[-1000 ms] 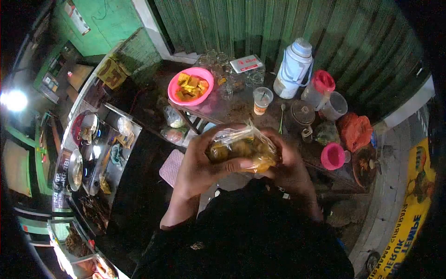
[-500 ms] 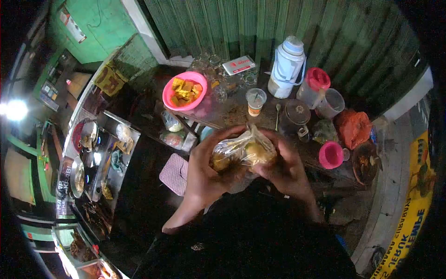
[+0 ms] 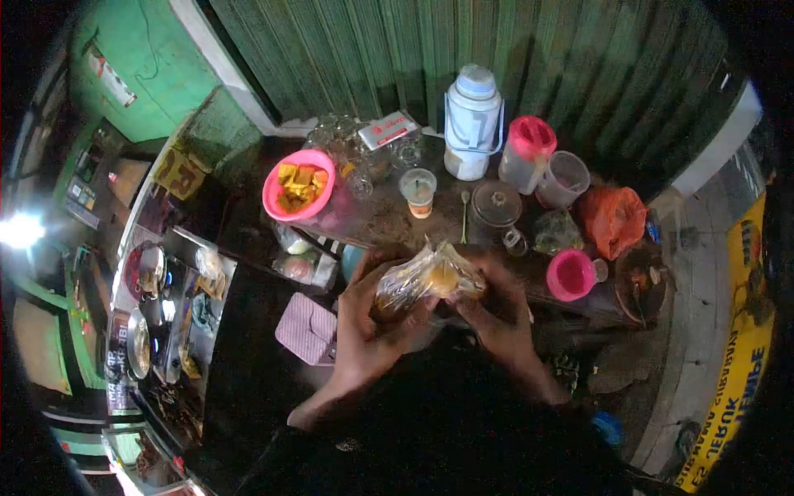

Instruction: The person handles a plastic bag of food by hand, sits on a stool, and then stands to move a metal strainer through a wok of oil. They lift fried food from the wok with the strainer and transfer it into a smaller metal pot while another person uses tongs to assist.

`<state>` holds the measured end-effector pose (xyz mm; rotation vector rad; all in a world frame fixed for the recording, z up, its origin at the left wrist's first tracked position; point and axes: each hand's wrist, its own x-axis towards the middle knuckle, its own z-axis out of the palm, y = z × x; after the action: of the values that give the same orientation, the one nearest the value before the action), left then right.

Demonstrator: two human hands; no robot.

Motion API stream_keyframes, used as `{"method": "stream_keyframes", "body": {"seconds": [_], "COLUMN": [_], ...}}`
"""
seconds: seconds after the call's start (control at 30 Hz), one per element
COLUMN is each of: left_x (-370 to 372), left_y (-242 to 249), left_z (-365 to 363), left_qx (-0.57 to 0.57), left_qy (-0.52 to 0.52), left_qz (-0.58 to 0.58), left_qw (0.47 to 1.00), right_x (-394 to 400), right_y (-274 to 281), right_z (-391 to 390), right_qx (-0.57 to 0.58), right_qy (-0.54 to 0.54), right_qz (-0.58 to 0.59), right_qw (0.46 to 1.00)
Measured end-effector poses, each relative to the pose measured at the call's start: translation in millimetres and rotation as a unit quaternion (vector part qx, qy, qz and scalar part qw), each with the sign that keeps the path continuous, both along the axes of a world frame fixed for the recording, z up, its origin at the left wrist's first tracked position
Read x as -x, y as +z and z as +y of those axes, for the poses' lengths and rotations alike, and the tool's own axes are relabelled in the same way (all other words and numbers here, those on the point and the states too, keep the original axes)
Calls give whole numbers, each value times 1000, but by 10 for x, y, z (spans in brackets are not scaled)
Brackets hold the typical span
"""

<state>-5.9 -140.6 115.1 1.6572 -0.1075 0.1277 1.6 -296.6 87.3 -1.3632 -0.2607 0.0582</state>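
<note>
A clear plastic bag [image 3: 422,281] with yellowish-brown food in it is held up in front of my chest. On its left side my left hand [image 3: 368,318] is closed around it, the thumb low on the plastic. My right hand [image 3: 500,302] grips the other side, its fingers partly behind the bag and blurred. The top of the bag is gathered and crumpled, pointing away from me. What exactly the food is, I cannot make out. Just beyond the hands stands a plastic cup [image 3: 418,188] on the dark table [image 3: 385,213].
A pink bowl [image 3: 271,192] of yellow pieces sits at the table's left. Behind stand glasses, a thermos [image 3: 473,124] and a pink-lidded pitcher [image 3: 528,149]. To the right are a lidded pot [image 3: 496,205], a red plastic bag [image 3: 614,221] and a pink cup [image 3: 571,275]. A pink seat [image 3: 306,329] is at lower left.
The view has swung slightly, so the table items sit further left. Both hands still hold the plastic bag, and its crumpled top has shifted a little.
</note>
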Motion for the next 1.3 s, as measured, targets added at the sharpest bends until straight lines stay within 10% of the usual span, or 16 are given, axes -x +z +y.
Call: {"method": "stream_keyframes", "body": {"seconds": [0.27, 0.6, 1.3], "left_x": [-8, -43, 73], "left_y": [88, 40, 205], "left_z": [-391, -700, -620], "left_qx": [-51, -74, 177], "left_qy": [-23, -105, -80], "left_qz": [-74, -215, -429], "left_qw": [996, 968, 882], "right_x": [-57, 83, 201], "right_y": [83, 139, 125], "right_z": [-425, -853, -636], "right_qx": [101, 87, 36], "right_qy": [-42, -59, -4], "right_qz": [-212, -205, -291], "right_qw": [971, 973, 956]}}
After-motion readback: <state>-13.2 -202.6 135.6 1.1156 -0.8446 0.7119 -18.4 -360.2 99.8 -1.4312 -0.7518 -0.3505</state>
